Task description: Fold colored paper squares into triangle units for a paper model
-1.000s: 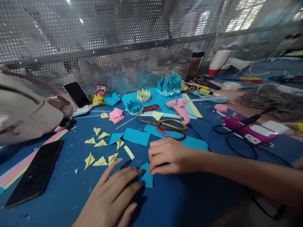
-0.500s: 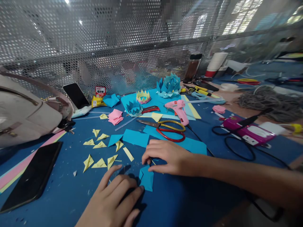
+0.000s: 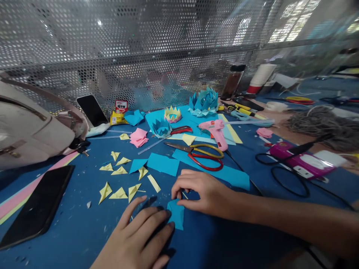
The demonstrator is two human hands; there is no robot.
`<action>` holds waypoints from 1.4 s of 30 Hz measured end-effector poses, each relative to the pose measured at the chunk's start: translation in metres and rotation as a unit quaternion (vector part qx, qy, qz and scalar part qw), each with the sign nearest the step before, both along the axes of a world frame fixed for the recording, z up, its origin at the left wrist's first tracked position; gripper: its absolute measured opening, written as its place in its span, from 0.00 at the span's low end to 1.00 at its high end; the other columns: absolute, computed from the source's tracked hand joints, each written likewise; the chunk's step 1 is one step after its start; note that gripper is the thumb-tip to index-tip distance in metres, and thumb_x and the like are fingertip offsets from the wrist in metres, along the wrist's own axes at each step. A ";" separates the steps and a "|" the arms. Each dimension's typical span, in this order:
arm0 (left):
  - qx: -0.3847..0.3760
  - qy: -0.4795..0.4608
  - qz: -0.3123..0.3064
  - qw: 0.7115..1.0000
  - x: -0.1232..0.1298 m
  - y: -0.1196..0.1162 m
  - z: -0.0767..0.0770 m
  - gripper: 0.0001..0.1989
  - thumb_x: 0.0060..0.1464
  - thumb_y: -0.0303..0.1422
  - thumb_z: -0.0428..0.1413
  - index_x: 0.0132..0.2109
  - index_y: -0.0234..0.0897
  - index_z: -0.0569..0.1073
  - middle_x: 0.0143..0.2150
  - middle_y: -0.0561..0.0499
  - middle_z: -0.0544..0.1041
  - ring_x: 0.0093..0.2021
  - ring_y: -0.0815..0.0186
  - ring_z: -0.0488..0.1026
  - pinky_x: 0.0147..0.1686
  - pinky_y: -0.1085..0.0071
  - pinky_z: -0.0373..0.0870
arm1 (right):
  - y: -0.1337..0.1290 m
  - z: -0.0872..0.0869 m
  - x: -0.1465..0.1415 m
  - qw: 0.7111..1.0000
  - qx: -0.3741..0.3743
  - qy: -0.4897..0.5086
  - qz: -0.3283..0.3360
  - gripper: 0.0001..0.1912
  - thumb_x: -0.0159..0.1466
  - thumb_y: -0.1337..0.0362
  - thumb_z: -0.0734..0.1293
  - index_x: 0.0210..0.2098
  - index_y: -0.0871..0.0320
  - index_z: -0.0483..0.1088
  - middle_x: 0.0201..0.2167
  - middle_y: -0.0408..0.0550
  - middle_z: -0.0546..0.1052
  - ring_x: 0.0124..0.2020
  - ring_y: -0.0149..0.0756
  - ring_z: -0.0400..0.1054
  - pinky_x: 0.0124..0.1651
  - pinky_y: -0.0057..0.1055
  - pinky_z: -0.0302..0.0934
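A small folded piece of blue paper (image 3: 177, 216) lies on the blue tabletop between my hands. My left hand (image 3: 140, 231) has its fingers spread, the middle fingertips resting at the paper's left edge. At the top of the same paper, my right hand (image 3: 200, 192) is curled, with thumb and fingertips closed on its upper corner. Folded yellow paper triangles (image 3: 119, 193) lie in loose rows to the left, beside a flat yellow strip (image 3: 154, 183). Beyond my right hand, scissors (image 3: 206, 156) with red and yellow handles rest on a blue paper strip (image 3: 234, 175).
A pink glue gun (image 3: 215, 132) stands behind the scissors, near paper lotus shapes (image 3: 204, 102). Pink paper pieces (image 3: 138, 137) lie left of centre. At left are a dark phone (image 3: 39, 205) and a bag (image 3: 30, 127). A purple power strip (image 3: 303, 160) with black cable is at right.
The view has shifted slightly. My left fingers reach further over the blue paper's left side, and my right thumb and fingertips have come closer together at its top.
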State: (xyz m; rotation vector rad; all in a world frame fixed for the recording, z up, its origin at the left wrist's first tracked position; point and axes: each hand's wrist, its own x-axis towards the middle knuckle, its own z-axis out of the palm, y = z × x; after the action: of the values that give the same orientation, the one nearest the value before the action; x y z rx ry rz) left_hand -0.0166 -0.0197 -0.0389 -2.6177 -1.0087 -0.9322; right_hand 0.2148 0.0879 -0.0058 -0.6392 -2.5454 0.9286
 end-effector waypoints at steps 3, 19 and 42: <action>0.007 0.000 -0.006 1.000 0.000 0.001 -0.004 0.20 0.73 0.40 0.44 0.47 0.39 0.79 0.46 0.52 0.80 0.49 0.66 0.75 0.71 0.59 0.44 | -0.005 -0.003 -0.001 0.999 0.030 0.010 -0.017 0.03 0.65 0.70 0.70 0.39 0.58 0.75 0.35 0.44 0.79 0.39 0.35 0.69 0.41 0.29 0.60; -0.009 0.084 0.018 0.996 -0.005 0.004 -0.006 0.24 0.72 0.46 0.43 0.58 0.38 0.74 0.59 0.49 0.75 0.60 0.61 0.67 0.71 0.57 0.38 | -0.007 -0.001 -0.004 0.979 0.195 -0.054 0.014 0.10 0.72 0.63 0.64 0.37 0.57 0.75 0.33 0.45 0.77 0.34 0.36 0.61 0.35 0.33 0.51; -0.036 0.106 0.029 0.993 -0.007 0.001 0.001 0.22 0.75 0.36 0.37 0.60 0.39 0.73 0.60 0.55 0.76 0.59 0.64 0.68 0.72 0.54 0.33 | 0.005 0.013 0.004 0.971 0.206 -0.062 0.105 0.08 0.71 0.66 0.64 0.44 0.58 0.76 0.41 0.47 0.75 0.39 0.36 0.62 0.40 0.33 0.52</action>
State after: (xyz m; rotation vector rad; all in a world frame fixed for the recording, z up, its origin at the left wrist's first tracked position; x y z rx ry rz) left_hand -0.0238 -0.0187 -0.0384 -2.6604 -1.0733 -0.6006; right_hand 0.2191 0.0926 0.0071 -0.3161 -2.8363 0.4024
